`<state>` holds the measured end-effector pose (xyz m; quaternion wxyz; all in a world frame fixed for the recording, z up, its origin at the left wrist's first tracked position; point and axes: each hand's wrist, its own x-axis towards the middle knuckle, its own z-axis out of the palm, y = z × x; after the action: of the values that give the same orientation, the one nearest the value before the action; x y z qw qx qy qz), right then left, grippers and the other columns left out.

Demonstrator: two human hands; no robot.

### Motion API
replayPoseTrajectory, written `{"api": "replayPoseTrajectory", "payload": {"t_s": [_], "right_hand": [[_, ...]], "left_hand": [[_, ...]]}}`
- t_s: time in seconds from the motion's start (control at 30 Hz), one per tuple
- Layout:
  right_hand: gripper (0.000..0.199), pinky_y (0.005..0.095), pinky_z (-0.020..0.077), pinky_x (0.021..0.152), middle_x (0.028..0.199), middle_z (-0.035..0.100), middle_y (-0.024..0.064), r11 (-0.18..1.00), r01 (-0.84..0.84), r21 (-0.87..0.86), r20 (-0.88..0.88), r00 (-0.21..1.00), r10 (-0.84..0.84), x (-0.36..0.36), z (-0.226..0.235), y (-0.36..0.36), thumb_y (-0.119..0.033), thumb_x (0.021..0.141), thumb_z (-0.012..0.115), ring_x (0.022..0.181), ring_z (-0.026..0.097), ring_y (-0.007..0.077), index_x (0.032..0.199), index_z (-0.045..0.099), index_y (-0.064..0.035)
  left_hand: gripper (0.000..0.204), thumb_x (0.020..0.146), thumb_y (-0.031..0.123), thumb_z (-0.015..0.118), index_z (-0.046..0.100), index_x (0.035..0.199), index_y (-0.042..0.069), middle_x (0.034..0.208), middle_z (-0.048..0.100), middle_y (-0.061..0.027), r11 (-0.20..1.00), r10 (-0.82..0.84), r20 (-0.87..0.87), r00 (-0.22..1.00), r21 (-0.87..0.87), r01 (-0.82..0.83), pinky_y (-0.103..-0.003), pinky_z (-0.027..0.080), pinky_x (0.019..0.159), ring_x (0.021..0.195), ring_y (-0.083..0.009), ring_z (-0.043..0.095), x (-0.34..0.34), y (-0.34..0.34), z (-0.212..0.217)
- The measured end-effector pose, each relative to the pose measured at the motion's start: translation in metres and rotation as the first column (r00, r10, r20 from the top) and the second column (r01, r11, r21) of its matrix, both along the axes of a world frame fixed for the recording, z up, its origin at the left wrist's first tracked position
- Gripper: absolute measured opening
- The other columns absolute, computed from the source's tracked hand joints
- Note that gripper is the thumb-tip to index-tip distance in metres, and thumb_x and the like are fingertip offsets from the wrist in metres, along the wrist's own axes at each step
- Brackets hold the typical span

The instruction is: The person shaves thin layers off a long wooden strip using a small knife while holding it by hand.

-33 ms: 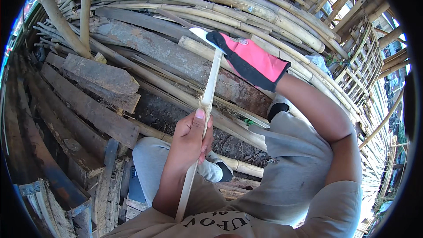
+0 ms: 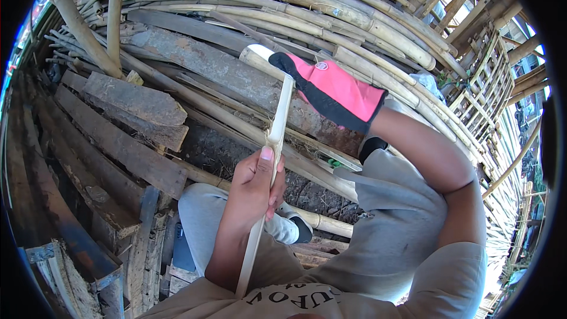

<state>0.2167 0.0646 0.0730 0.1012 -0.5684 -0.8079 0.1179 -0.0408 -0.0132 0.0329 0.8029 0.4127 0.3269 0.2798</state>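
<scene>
My bare left hand is closed around a long, narrow bamboo strip, its thumb pressed just below a node. From that grip the strip slants up and away, and its lower end rests by my shirt. At the far end is my right hand in a pink and black glove, fingers curled round a knife. Only the bright knife blade sticks out past the glove; its handle is hidden. The glove and blade are right by the strip's tip, but whether the edge touches it I cannot tell.
Long bamboo poles lie stacked across the far side. Weathered planks are piled at the left, beside an upright bamboo post. A lattice of split bamboo stands at the right. My legs are bent beneath my arms.
My gloved right hand and the knife have shifted slightly toward me and to the left at the strip's far end. The left hand and the strip stay almost still.
</scene>
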Motion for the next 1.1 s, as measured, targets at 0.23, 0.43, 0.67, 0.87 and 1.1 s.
{"api": "replayPoseTrajectory", "payload": {"t_s": [0.23,0.43,0.67,0.87,1.1], "right_hand": [[0.047,0.0342,0.0523,0.067,0.073,0.062,0.0044,0.958,0.223,0.181,-0.344,0.927,-0.151,-0.039,0.006,-0.016,-0.051,0.101,0.051,0.064,0.060,0.0187,0.137,0.058,-0.0215],[0.046,0.0330,0.0510,0.061,0.070,0.060,0.0029,0.963,0.157,-0.220,-0.290,0.932,-0.218,-0.022,0.006,-0.014,-0.056,0.101,0.048,0.060,0.058,0.0166,0.125,0.063,-0.0196],[0.053,0.0316,0.0495,0.055,0.067,0.059,0.0012,0.696,0.347,-0.629,-0.126,0.838,-0.531,-0.042,0.019,-0.008,-0.063,0.100,0.043,0.056,0.055,0.0141,0.110,0.069,-0.0174],[0.064,0.0243,0.0432,0.039,0.053,0.049,-0.0034,0.820,0.099,-0.564,-0.517,0.732,-0.444,-0.051,0.027,-0.028,-0.070,0.095,0.046,0.042,0.050,0.0113,0.075,0.064,-0.0116],[0.062,0.0248,0.0429,0.038,0.053,0.048,-0.0032,0.925,0.147,-0.349,-0.358,0.892,-0.276,-0.026,0.002,-0.019,-0.067,0.097,0.046,0.041,0.051,0.0115,0.076,0.063,-0.0115]], "left_hand": [[0.045,0.109,0.044,0.033,0.048,0.089,0.007,0.050,0.036,0.0027,0.999,-0.008,0.040,0.999,-0.053,0.010,-0.022,0.026,0.030,0.031,-0.0062,0.032,-0.005,0.001,0.002],[0.045,0.110,0.043,0.032,0.047,0.090,0.006,0.050,0.036,0.0026,0.997,-0.008,0.067,0.998,-0.075,0.013,-0.022,0.027,0.030,0.032,-0.0061,0.033,-0.007,0.004,-0.001],[0.045,0.109,0.044,0.033,0.047,0.089,0.007,0.049,0.035,0.0033,0.994,0.013,0.071,0.997,-0.107,-0.005,-0.022,0.025,0.029,0.032,-0.0058,0.031,-0.011,0.004,-0.001],[0.044,0.109,0.045,0.034,0.047,0.090,0.008,0.049,0.035,0.0038,0.991,0.019,0.121,0.992,-0.132,-0.003,-0.022,0.024,0.028,0.031,-0.0057,0.031,-0.012,0.006,-0.009],[0.043,0.109,0.045,0.034,0.046,0.090,0.008,0.049,0.035,0.0041,0.988,0.019,0.162,0.987,-0.153,0.006,-0.022,0.025,0.028,0.031,-0.0058,0.031,-0.006,0.008,-0.009]]}}
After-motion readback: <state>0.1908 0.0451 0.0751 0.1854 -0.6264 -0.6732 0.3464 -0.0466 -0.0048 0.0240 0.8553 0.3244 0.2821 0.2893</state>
